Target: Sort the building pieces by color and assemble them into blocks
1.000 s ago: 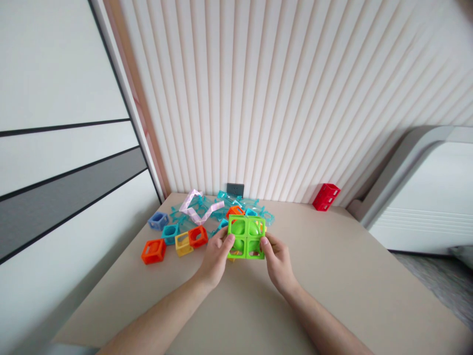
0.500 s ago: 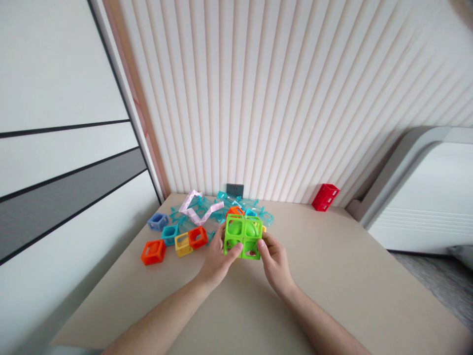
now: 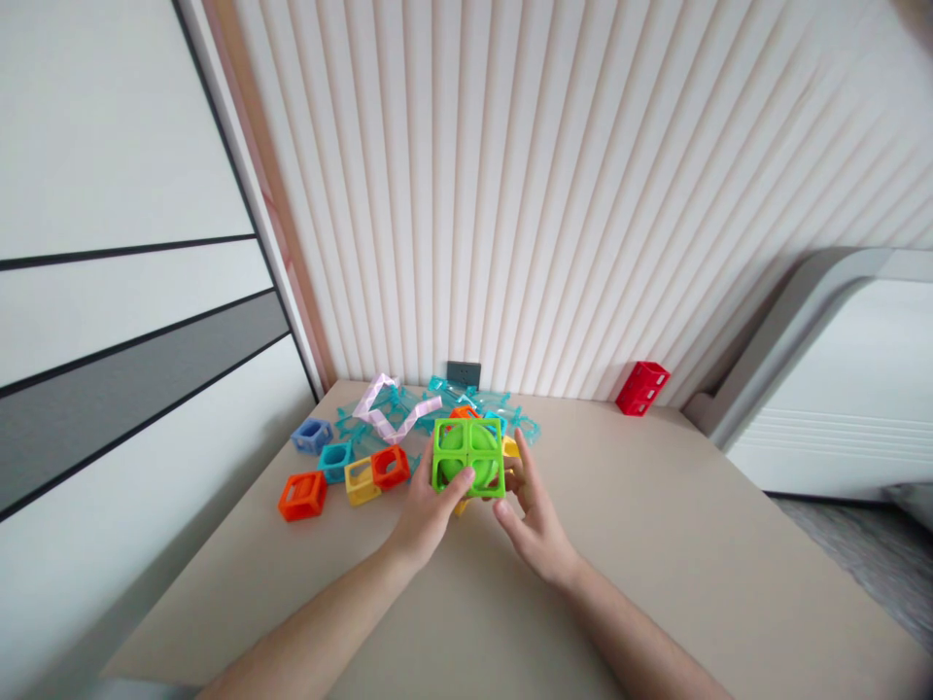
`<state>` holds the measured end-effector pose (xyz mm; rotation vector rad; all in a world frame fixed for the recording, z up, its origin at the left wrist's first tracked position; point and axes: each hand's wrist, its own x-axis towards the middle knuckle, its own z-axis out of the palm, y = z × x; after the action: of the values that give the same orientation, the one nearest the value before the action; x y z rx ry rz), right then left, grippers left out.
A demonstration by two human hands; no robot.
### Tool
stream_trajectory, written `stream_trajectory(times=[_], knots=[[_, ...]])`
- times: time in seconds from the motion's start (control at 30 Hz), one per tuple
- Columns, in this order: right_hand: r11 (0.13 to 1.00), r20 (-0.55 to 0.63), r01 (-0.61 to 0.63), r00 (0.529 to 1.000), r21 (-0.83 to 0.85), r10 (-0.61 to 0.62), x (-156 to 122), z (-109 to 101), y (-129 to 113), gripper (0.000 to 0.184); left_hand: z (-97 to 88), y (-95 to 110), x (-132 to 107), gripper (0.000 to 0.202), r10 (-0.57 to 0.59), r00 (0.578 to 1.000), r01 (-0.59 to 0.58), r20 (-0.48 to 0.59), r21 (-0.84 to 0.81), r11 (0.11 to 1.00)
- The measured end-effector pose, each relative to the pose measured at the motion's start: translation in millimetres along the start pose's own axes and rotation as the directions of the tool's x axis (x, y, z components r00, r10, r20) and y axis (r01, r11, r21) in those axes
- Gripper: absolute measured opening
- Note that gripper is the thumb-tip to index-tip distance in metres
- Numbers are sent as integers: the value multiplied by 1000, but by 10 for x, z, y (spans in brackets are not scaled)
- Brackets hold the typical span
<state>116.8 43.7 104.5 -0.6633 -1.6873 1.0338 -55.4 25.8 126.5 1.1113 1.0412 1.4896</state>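
Observation:
A bright green block of four joined open-frame cubes (image 3: 467, 457) is held just above the beige table (image 3: 656, 544), its square face turned toward me. My left hand (image 3: 427, 510) grips its lower left side with thumb and fingers. My right hand (image 3: 534, 515) sits at its right side with fingers stretched upward, touching the block's right edge. A small yellow piece (image 3: 511, 447) shows just behind the block on the right.
Loose frame cubes lie to the left: orange (image 3: 302, 494), yellow (image 3: 362, 480), red-orange (image 3: 391, 466), teal (image 3: 336, 460), blue (image 3: 312, 434). A pile of clear teal pieces (image 3: 466, 401) and a pink zigzag strip (image 3: 394, 410) lie by the wall. A red block (image 3: 642, 387) stands at the back right.
The green block has been turned and shifted slightly left and up, so its flat face points at me. My right hand's fingers have opened out along its right side.

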Motion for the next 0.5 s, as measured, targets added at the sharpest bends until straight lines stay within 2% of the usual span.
stream_trajectory(times=[0.07, 0.17, 0.27, 0.37, 0.5], knots=[[996, 33, 22, 999, -91, -19, -7, -30, 21, 92, -4, 18, -3, 76, -28, 1000, 28, 8, -26, 999], [975, 10, 47, 999, -217, -46, -5, -66, 72, 89, 6, 42, -26, 80, 26, 999, -25, 36, -25, 999], [960, -33, 69, 996, -272, -81, 7, -89, 109, 79, 32, 40, -55, 90, 89, 979, -65, 183, -135, 989], [949, -77, 65, 993, -308, -92, 18, -106, 116, 75, 54, -2, -75, 102, 88, 952, -12, 292, -251, 968], [935, -67, 91, 990, -343, -121, 17, -132, 119, 74, 53, -73, -80, 104, 73, 959, -8, 275, -232, 973]])
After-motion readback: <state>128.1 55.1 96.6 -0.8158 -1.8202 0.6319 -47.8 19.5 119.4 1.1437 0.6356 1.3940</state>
